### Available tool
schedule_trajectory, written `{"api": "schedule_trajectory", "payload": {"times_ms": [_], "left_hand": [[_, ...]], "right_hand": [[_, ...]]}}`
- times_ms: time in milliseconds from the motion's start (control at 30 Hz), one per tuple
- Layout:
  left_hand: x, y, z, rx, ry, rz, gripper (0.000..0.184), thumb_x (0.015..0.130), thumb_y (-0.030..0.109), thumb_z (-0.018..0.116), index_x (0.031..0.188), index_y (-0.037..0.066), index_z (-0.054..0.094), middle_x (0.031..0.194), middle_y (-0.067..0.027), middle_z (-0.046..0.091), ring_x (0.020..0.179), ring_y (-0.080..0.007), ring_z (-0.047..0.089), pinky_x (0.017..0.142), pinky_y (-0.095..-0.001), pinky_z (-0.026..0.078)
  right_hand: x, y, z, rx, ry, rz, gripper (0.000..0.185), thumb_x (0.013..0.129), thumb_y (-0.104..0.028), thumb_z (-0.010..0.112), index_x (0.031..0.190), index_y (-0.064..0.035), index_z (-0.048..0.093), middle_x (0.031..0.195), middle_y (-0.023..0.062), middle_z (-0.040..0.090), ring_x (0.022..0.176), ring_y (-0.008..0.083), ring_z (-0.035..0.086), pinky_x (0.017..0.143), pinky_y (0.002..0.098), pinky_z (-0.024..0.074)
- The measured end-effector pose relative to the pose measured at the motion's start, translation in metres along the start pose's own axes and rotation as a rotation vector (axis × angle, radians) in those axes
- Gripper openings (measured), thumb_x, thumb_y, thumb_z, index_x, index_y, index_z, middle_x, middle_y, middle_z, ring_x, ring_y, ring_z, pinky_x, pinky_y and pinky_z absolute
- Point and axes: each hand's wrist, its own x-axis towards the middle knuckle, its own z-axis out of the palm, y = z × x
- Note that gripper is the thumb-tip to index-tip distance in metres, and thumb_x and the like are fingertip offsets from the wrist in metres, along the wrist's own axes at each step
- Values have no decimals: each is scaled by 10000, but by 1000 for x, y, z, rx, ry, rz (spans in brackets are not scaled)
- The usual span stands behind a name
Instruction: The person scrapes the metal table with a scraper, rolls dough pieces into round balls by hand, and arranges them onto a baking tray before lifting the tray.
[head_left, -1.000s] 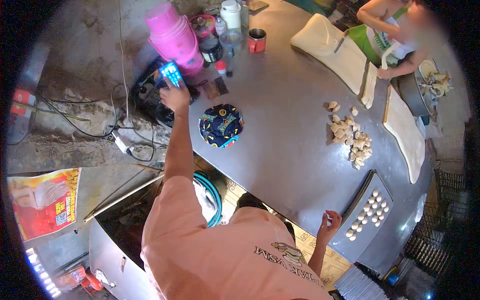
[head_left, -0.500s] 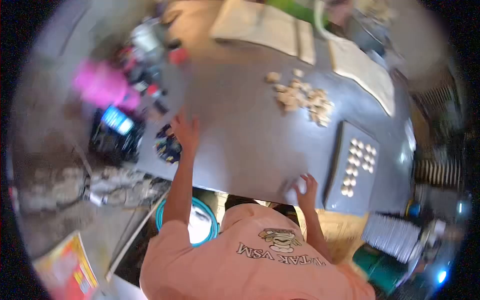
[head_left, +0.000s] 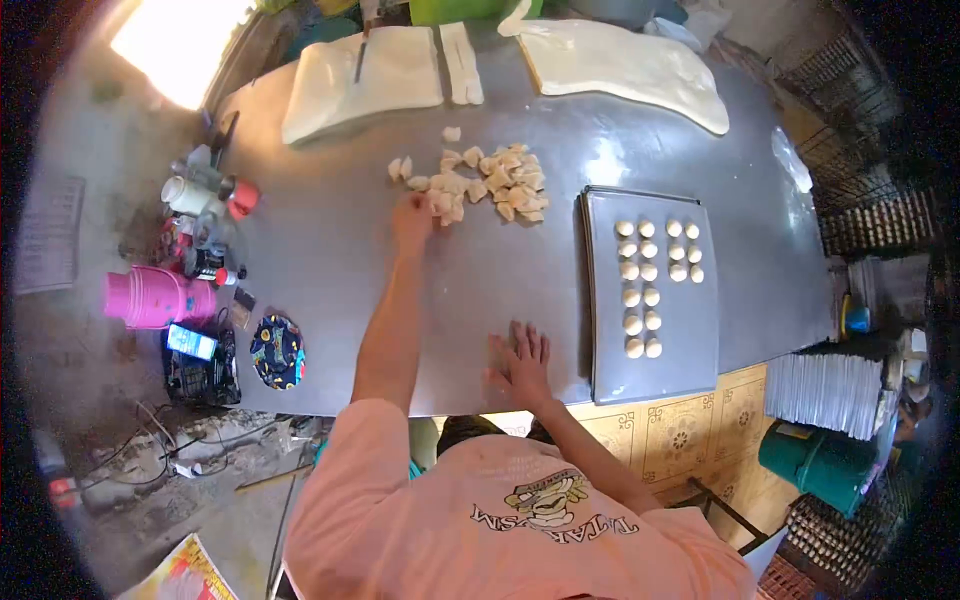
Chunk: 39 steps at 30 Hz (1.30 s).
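Note:
My left hand [head_left: 412, 218] reaches to the near left edge of a heap of cut dough pieces [head_left: 515, 175], its fingers bent together on a dough piece [head_left: 437, 203]. Several loose bits lie just beyond the fingertips. Lower on the grey table [head_left: 470, 290], my right hand [head_left: 523, 362] rests palm down, fingers spread; anything under the palm is hidden. To its right lies a dark baking tray [head_left: 675, 345], bearing rows of round dough balls [head_left: 640, 270].
Large dough sheets [head_left: 365, 80] [head_left: 625, 65] and a narrow dough strip [head_left: 461, 65] lie along the far side. At left are a pink container [head_left: 155, 298], a lit phone [head_left: 191, 342], jars and a patterned cloth item [head_left: 277, 352]. A green bin [head_left: 815, 465] stands at lower right.
The view has turned and steadied. My left hand has moved from near the patterned cloth item to the dough heap. My right hand, curled beside something whitish before, now lies spread on the table.

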Motion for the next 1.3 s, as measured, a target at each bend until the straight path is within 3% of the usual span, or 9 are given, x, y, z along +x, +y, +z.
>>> {"api": "schedule_trajectory", "payload": {"times_ms": [167, 333, 433, 633, 733, 867, 1067, 1167, 1300], "left_hand": [[-71, 0, -60, -81, 105, -195, 258, 822, 217, 648, 968, 5, 636, 705, -105, 583, 699, -182, 577, 698, -317, 467], [-48, -16, -8, -153, 480, 68, 198, 786, 154, 649, 933, 21, 637, 714, -93, 592, 701, -208, 587, 644, -339, 459], [-36, -29, 23, 43, 425, 306, 169, 787, 149, 612, 908, 33, 636, 750, -127, 618, 716, -283, 590, 635, -374, 456], [-133, 19, 2, 36, -116, -78, 143, 732, 115, 614, 853, 41, 622, 802, -183, 618, 748, -363, 590, 672, -437, 471], [-170, 10, 4, 171, -84, 220, 131, 732, 77, 603, 859, 49, 623, 901, -167, 608, 788, -336, 587, 677, -406, 475], [-190, -27, -41, -287, 163, -68, 144, 797, 95, 583, 930, 42, 595, 937, -137, 570, 844, -285, 552, 688, -384, 476], [-216, -79, -30, 603, 87, 179, 205, 887, 183, 500, 1008, 20, 530, 988, -218, 505, 966, -383, 469, 893, -549, 332], [-132, -51, -29, 365, -79, 501, 176, 912, 156, 472, 994, 25, 557, 974, -183, 556, 937, -339, 536, 827, -475, 422], [-142, -169, -51, -498, -208, -107, 196, 934, 152, 458, 1020, 22, 577, 920, -136, 591, 845, -297, 579, 679, -398, 462]], "right_hand": [[68, 38, -20, 963, 15, 234, 312, 784, -75, 645, 1088, -75, 575, 1144, 175, 482, 1022, 348, 534, 875, 436, 444], [220, 22, -55, 528, 157, -198, 217, 829, -121, 597, 1036, -63, 621, 994, 172, 541, 921, 355, 554, 808, 417, 455], [286, 7, -48, 462, 95, -241, 238, 829, -131, 591, 1057, -71, 621, 1019, 180, 540, 934, 350, 550, 811, 422, 454], [317, -11, -17, 56, 180, -318, 243, 803, -144, 614, 1032, -62, 607, 996, 191, 541, 904, 345, 560, 785, 431, 457], [306, -19, -10, 159, 109, -361, 226, 777, -140, 644, 968, -38, 579, 988, 195, 528, 895, 352, 548, 760, 439, 448], [230, 6, -76, 504, 157, -180, 238, 739, -129, 681, 871, -5, 528, 932, 188, 496, 862, 361, 505, 728, 444, 414], [78, 69, 27, 105, 204, 19, 192, 800, -226, 583, 773, -41, 539, 822, 161, 493, 820, 335, 466, 692, 468, 357], [149, 54, 17, -93, 371, -394, 131, 767, -188, 548, 793, -67, 591, 827, 129, 518, 910, 289, 502, 738, 422, 382], [109, 70, -13, -198, 152, -130, 202, 800, -226, 544, 910, -61, 583, 867, 106, 516, 904, 269, 499, 811, 413, 402]]}}
